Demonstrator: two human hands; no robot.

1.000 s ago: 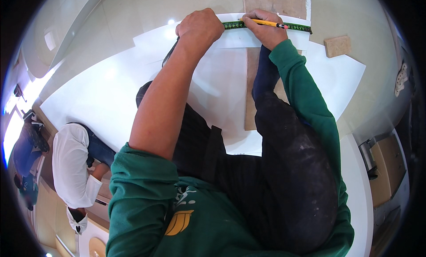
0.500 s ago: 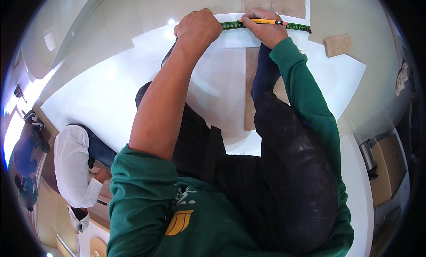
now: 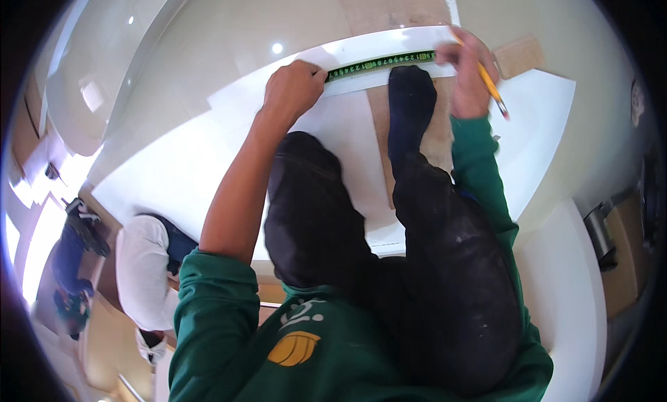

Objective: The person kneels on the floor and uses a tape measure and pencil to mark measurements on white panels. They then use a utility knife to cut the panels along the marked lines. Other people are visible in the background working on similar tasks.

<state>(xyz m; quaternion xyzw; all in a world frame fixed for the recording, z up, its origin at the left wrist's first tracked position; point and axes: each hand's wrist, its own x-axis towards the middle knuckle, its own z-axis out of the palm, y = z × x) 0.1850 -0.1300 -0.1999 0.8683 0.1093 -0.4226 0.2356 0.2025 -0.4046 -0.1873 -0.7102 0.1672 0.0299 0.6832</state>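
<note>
My left hand is closed on the left stretch of a dark tape measure with green markings, laid along a curved white strip. My right hand, slightly blurred, grips a yellow pencil with an eraser end, beside the tape's right end. Under the strip lie a larger white sheet and a brown board. My dark-socked foot rests just below the tape, on the board.
At left, a person in a white top bends over, and another in dark clothing is farther off. A small tan block sits beyond the sheet's upper right. A metal cylinder and brown box are at far right.
The view has shifted. My right hand and pencil have moved off the tape to the right, the pencil now slanting steeply. My left hand is lower, and more of my foot shows.
</note>
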